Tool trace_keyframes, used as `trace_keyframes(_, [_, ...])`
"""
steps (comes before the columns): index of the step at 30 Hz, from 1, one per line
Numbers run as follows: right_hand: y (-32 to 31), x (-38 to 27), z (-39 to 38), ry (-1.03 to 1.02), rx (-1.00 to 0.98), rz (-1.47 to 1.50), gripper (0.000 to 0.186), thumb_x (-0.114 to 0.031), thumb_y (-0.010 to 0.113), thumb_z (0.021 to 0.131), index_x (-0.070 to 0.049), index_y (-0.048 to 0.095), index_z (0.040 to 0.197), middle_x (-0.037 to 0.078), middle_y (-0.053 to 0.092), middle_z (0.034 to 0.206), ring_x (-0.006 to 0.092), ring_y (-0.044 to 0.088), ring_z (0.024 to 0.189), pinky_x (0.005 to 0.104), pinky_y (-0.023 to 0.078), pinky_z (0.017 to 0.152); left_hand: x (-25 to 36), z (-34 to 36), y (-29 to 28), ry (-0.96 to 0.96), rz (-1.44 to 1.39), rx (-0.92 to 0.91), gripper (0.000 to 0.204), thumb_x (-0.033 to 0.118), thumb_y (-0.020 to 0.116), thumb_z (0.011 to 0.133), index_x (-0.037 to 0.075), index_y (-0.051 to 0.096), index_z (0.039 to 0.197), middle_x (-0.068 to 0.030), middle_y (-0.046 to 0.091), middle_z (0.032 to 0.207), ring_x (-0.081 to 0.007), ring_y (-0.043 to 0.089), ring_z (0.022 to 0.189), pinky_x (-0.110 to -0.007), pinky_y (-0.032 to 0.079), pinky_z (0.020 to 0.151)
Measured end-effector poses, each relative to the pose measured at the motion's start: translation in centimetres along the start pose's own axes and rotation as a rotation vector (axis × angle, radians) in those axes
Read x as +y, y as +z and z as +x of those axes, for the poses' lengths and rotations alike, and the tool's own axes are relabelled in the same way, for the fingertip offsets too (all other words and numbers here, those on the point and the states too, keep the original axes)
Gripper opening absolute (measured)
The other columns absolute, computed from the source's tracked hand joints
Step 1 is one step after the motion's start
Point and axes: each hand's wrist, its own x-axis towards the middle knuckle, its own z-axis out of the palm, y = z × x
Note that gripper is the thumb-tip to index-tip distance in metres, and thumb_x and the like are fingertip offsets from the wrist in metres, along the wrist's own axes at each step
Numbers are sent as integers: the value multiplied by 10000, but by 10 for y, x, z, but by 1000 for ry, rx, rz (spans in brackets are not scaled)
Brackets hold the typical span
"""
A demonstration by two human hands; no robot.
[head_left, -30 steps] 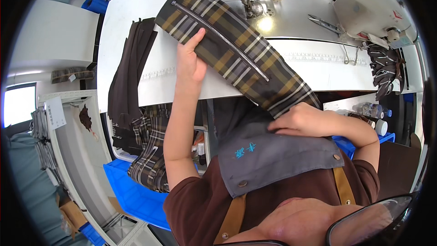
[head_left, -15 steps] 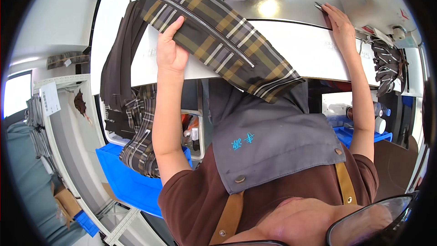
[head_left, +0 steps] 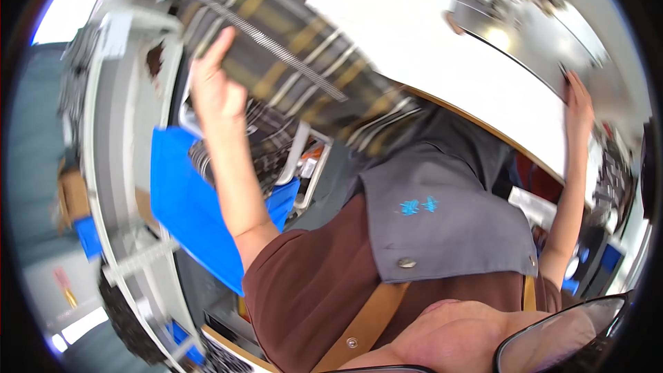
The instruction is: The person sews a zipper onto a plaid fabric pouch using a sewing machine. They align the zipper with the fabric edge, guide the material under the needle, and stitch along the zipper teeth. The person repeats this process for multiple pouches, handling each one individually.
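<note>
My left hand point(head_left: 215, 90) grips a brown plaid fabric piece point(head_left: 304, 69) with pale stripes and a zipper line along it, lifted off the white table point(head_left: 428, 48) toward the left. The cloth hangs over the table's front edge above my lap. My right hand point(head_left: 579, 100) is stretched far right and rests on the base of the grey sewing machine point(head_left: 532, 27); I cannot see anything in its fingers. A grey apron bib point(head_left: 442, 221) over a brown shirt fills the lower middle.
A blue bin point(head_left: 186, 200) with more plaid pieces point(head_left: 255, 145) stands left of my knees. Shelving and a pale rail point(head_left: 103, 166) run down the left side. Dark fabric point(head_left: 476, 145) hangs under the table edge.
The view has swung left and tilted. My left hand has carried the plaid piece off the table toward the left. My right hand stays at the sewing machine.
</note>
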Motion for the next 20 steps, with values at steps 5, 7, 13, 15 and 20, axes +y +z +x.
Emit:
trace_keyframes(5, [10, 29, -5, -11, -84, 126, 309, -61, 425, 934, -51, 576, 1204, 116, 571, 1246, 254, 527, 1169, 318, 392, 978, 184, -92, -85, 443, 675, 403, 287, -41, 654, 788, -13, 603, 1069, -106, 642, 1021, -219, 641, 871, -326, 539, 780])
trace_keyframes(7, [12, 40, -6, -1, -107, 128, 314, -80, 413, 944, -49, 571, 1214, 117, 569, 1249, 256, 531, 1163, 318, 394, 974, 218, -117, -133, 406, 1186, 608, 268, 83, 632, 830, -41, 592, 1065, -151, 652, 967, -249, 639, 858, -383, 519, 766])
trace_keyframes(13, [5, 33, -1, -86, -99, 140, 306, -76, 419, 949, -28, 563, 1214, 127, 577, 1233, 265, 539, 1148, 329, 408, 962, 142, -123, -278, -311, 2071, 829, 471, 223, 640, 804, -9, 521, 1197, -257, 621, 990, -410, 574, 994, -465, 438, 857])
trace_keyframes(15, [9, 31, 3, -78, -91, 147, 303, -79, 423, 949, -28, 566, 1211, 127, 579, 1230, 266, 540, 1146, 330, 410, 959, 87, -120, -329, 567, 2153, 459, 553, 232, 678, 770, 61, 493, 1263, -241, 609, 1043, -383, 545, 1052, -450, 423, 894])
trace_keyframes(20, [2, 20, 1, -50, -78, 93, 295, -97, 434, 950, -28, 576, 1199, 124, 584, 1222, 267, 543, 1142, 330, 412, 955, -4, -43, -221, -18, 1760, -225, 481, 283, 713, 724, 40, 605, 1125, -245, 578, 1148, -362, 538, 1088, -417, 436, 896])
